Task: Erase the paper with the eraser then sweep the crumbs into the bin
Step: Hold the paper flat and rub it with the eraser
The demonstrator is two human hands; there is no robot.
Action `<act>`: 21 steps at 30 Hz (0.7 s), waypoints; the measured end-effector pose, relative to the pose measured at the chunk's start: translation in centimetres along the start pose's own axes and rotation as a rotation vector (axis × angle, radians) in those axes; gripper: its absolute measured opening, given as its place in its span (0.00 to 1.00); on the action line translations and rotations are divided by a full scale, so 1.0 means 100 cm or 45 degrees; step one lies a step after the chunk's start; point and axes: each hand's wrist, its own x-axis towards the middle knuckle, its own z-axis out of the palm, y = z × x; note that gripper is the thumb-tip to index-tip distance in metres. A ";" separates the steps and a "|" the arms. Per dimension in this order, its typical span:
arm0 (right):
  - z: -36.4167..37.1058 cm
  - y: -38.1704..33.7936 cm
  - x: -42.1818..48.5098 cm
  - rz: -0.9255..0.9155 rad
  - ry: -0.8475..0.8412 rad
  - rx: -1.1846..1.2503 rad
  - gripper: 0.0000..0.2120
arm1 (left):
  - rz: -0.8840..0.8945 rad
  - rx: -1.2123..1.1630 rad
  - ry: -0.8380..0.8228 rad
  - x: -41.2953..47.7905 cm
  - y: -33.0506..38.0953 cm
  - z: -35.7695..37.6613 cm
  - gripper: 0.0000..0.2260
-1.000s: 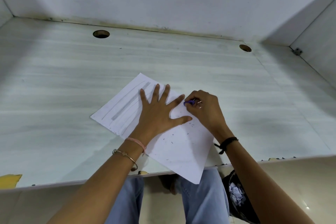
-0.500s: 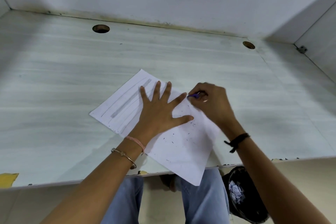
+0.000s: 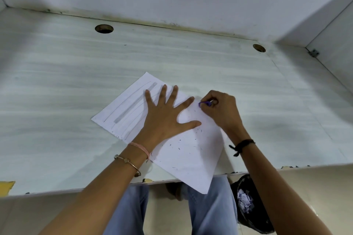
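A white sheet of paper (image 3: pixel 189 160) lies askew on the pale desk (image 3: pixel 57 101), its near corner hanging over the front edge. Grey pencil stripes remain on its far left part. My left hand (image 3: pixel 164 116) presses flat on the sheet with fingers spread. My right hand (image 3: pixel 219 110) pinches a small purple eraser (image 3: pixel 204 103) against the paper's right edge, close to my left index fingertip. Dark eraser crumbs (image 3: pixel 179 147) are scattered over the near half of the sheet. A black bin (image 3: pixel 248 206) with crumpled paper inside stands on the floor under the desk's right side, partly behind my right forearm.
Two round cable holes, one at the back left (image 3: pixel 104 28) and one at the back right (image 3: pixel 259 48), pierce the desk. White walls close in the back and right sides. My knees in blue jeans (image 3: pixel 210 213) show below the desk's front edge. A yellow scrap (image 3: pixel 5 187) sits at the near left.
My right hand with the eraser has shifted away from me and a little to the right along the paper's edge. My left hand stays pressed on the sheet.
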 end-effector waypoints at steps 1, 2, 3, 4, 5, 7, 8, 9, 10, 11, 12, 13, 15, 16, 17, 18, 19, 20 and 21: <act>-0.004 0.002 0.006 0.030 0.032 -0.034 0.04 | 0.002 -0.005 -0.001 0.000 0.000 0.000 0.37; -0.006 0.002 0.009 0.032 0.048 -0.076 0.04 | 0.003 -0.010 -0.003 0.000 0.000 -0.001 0.38; -0.004 -0.001 0.009 0.013 0.052 -0.102 0.04 | 0.004 -0.012 -0.006 0.000 0.000 0.000 0.38; -0.002 -0.006 0.006 -0.021 0.039 -0.109 0.04 | 0.006 -0.008 -0.005 0.000 0.000 0.000 0.37; 0.002 -0.011 -0.001 -0.062 0.002 -0.101 0.03 | 0.010 0.001 -0.003 0.000 0.000 0.000 0.37; 0.008 -0.012 -0.013 -0.081 -0.094 -0.041 0.03 | 0.011 0.015 -0.007 0.001 -0.001 0.000 0.37; 0.007 -0.009 -0.014 -0.050 -0.089 0.000 0.03 | 0.009 0.006 -0.012 0.001 -0.001 0.000 0.37; 0.003 -0.004 -0.010 -0.017 -0.045 0.015 0.03 | 0.006 -0.006 -0.013 0.001 -0.001 0.000 0.37; 0.000 0.000 -0.004 0.004 0.013 -0.007 0.03 | 0.004 -0.015 -0.006 0.000 -0.001 0.001 0.37; -0.003 0.002 0.002 0.016 0.056 -0.060 0.03 | 0.006 -0.016 0.000 0.000 -0.001 0.001 0.37; -0.004 0.002 0.006 0.012 0.074 -0.124 0.04 | 0.008 -0.013 0.004 0.000 -0.001 0.000 0.37; -0.003 -0.001 0.006 -0.005 0.069 -0.156 0.04 | 0.007 -0.010 0.002 0.000 -0.001 0.000 0.37; 0.005 -0.010 -0.003 -0.068 -0.005 -0.107 0.03 | 0.011 0.004 -0.004 0.000 0.000 0.000 0.37; 0.010 -0.013 -0.010 -0.089 -0.061 -0.063 0.03 | 0.015 0.010 -0.005 0.000 0.000 0.000 0.37; 0.012 -0.012 -0.014 -0.085 -0.093 -0.019 0.03 | 0.017 0.007 -0.004 0.000 0.000 0.000 0.37; 0.010 -0.009 -0.013 -0.060 -0.081 0.006 0.03 | 0.016 -0.007 -0.006 0.001 -0.001 0.000 0.37; 0.007 -0.005 -0.007 -0.029 -0.034 0.002 0.04 | 0.010 -0.024 -0.009 0.001 -0.001 0.001 0.37; 0.003 -0.002 0.000 -0.006 0.021 -0.030 0.05 | 0.005 -0.033 -0.010 0.001 -0.001 0.001 0.38; -0.001 -0.001 0.005 0.011 0.065 -0.084 0.06 | 0.003 -0.032 -0.007 0.001 -0.001 0.001 0.38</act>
